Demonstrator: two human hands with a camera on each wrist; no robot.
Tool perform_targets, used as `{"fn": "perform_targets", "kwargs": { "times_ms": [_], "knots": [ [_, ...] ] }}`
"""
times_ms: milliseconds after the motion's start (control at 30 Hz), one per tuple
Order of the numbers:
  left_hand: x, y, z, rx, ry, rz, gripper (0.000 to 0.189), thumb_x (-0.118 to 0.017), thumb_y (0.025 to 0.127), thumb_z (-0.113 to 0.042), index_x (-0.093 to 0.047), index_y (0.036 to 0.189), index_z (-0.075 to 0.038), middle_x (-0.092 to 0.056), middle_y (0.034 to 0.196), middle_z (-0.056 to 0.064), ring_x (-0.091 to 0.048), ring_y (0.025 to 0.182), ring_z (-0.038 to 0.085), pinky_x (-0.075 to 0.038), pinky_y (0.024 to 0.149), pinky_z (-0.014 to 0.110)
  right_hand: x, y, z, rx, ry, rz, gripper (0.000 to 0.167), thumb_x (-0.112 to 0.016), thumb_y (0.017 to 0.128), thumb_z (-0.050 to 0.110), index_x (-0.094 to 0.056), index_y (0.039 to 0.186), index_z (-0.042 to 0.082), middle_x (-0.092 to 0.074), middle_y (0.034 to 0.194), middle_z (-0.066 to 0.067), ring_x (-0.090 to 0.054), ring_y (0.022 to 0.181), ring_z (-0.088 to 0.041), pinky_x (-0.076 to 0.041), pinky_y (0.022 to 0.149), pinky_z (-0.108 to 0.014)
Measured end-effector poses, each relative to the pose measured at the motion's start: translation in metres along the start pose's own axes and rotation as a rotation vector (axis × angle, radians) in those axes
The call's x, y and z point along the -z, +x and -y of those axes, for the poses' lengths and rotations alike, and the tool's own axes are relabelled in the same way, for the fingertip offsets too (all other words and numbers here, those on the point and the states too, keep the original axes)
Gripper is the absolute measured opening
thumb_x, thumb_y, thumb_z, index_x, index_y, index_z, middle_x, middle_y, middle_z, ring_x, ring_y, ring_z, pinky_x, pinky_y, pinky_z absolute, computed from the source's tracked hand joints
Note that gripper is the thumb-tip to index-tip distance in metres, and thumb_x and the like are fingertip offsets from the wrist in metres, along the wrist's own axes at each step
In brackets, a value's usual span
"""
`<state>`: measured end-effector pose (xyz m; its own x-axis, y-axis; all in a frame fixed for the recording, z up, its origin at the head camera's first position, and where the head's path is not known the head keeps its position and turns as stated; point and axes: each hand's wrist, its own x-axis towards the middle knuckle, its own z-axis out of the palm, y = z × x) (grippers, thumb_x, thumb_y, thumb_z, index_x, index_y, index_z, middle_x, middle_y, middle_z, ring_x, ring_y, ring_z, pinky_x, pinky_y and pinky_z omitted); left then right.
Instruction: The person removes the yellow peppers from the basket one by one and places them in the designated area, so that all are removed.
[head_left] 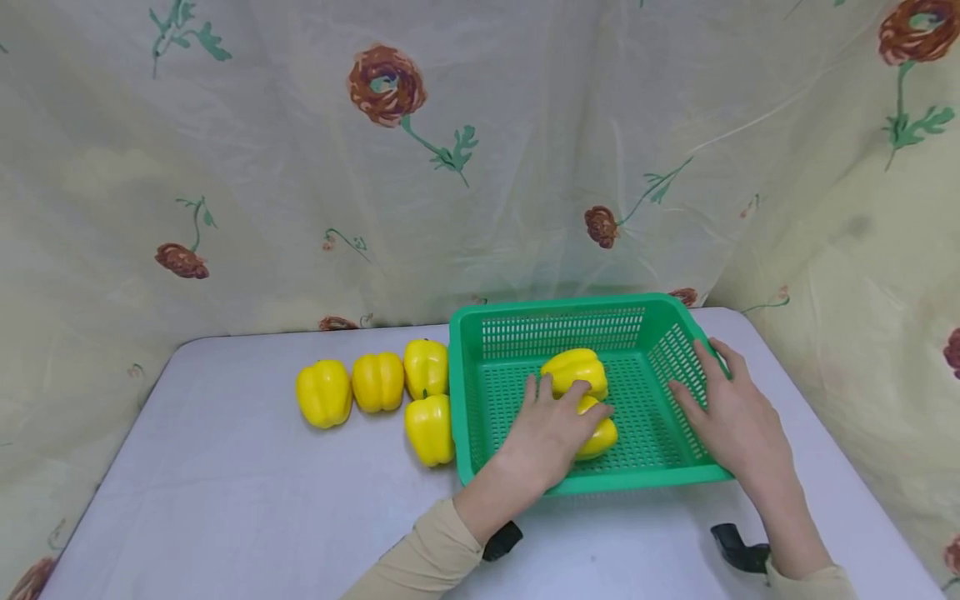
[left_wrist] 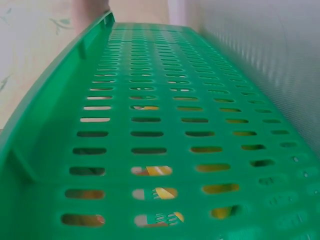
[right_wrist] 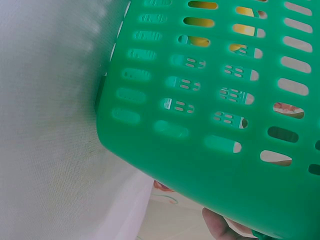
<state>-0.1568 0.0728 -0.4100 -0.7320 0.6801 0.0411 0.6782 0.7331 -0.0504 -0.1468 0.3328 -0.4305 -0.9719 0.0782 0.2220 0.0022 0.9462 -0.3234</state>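
A green plastic basket (head_left: 637, 479) holds two yellow bell peppers. My left hand (head_left: 543, 433) is inside it, fingers spread over the nearer bell pepper (head_left: 600, 442) and partly hiding it. The other bell pepper (head_left: 576, 371) lies just beyond the fingertips. My right hand (head_left: 738, 417) grips the basket's right rim, thumb on the inner side and fingers over the outside. In the left wrist view the slotted front wall (left_wrist: 165, 135) hides the left hand. A fingertip (right_wrist: 217, 225) of the right hand shows by the rim in the right wrist view.
Left of the basket, several more yellow bell peppers (head_left: 378, 382) sit on the white-covered table (head_left: 247, 500), one (head_left: 430, 429) close against the basket wall. A flowered curtain (head_left: 525, 167) hangs behind the table. Black wrist-camera mounts (head_left: 738, 550) show beneath the forearms.
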Motion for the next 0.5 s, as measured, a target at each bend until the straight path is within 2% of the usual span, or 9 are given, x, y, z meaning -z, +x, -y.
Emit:
{"fn": "perform_targets", "kwargs": {
  "times_ms": [100, 200, 333, 500],
  "knots": [
    [0.0014, 0.001, 0.0006, -0.006, -0.02, 0.026, 0.069, -0.077, 0.098, -0.005, -0.056, 0.153, -0.04, -0.054, 0.161, -0.008, -0.055, 0.146, 0.041, -0.044, 0.126, 0.058, 0.0002, 0.0001, 0.0002, -0.002, 0.0, 0.001, 0.074, -0.062, 0.108, 0.034, -0.035, 0.164, -0.006, -0.035, 0.162, -0.04, -0.067, 0.102, -0.061, -0.059, 0.062, -0.064],
    [0.0021, 0.0017, 0.0008, -0.01, -0.03, 0.054, 0.074, -0.077, 0.098, -0.005, -0.051, 0.156, -0.042, -0.053, 0.164, -0.01, -0.053, 0.148, 0.04, -0.041, 0.128, 0.058, 0.0006, 0.0002, 0.0004, -0.001, 0.001, 0.0, 0.073, -0.062, 0.108, 0.034, -0.035, 0.164, -0.006, -0.035, 0.162, -0.04, -0.067, 0.1, -0.06, -0.058, 0.06, -0.062],
    [0.0018, 0.0019, 0.0009, -0.011, -0.029, 0.068, 0.079, -0.078, 0.098, -0.009, -0.046, 0.158, -0.05, -0.052, 0.164, -0.009, -0.054, 0.147, 0.042, -0.04, 0.129, 0.058, 0.0008, 0.0001, 0.0002, 0.002, 0.002, -0.003, 0.073, -0.062, 0.108, 0.034, -0.035, 0.163, -0.006, -0.035, 0.162, -0.04, -0.068, 0.097, -0.059, -0.058, 0.058, -0.06],
    [-0.0002, 0.0012, 0.0008, 0.011, -0.02, 0.052, 0.078, -0.079, 0.098, -0.011, -0.048, 0.154, -0.056, -0.056, 0.158, -0.004, -0.059, 0.14, 0.044, -0.043, 0.127, 0.058, 0.0003, 0.0004, -0.0007, 0.003, 0.003, 0.0, 0.074, -0.062, 0.108, 0.034, -0.035, 0.164, -0.006, -0.035, 0.163, -0.04, -0.068, 0.098, -0.059, -0.058, 0.058, -0.06]
  ]
}}
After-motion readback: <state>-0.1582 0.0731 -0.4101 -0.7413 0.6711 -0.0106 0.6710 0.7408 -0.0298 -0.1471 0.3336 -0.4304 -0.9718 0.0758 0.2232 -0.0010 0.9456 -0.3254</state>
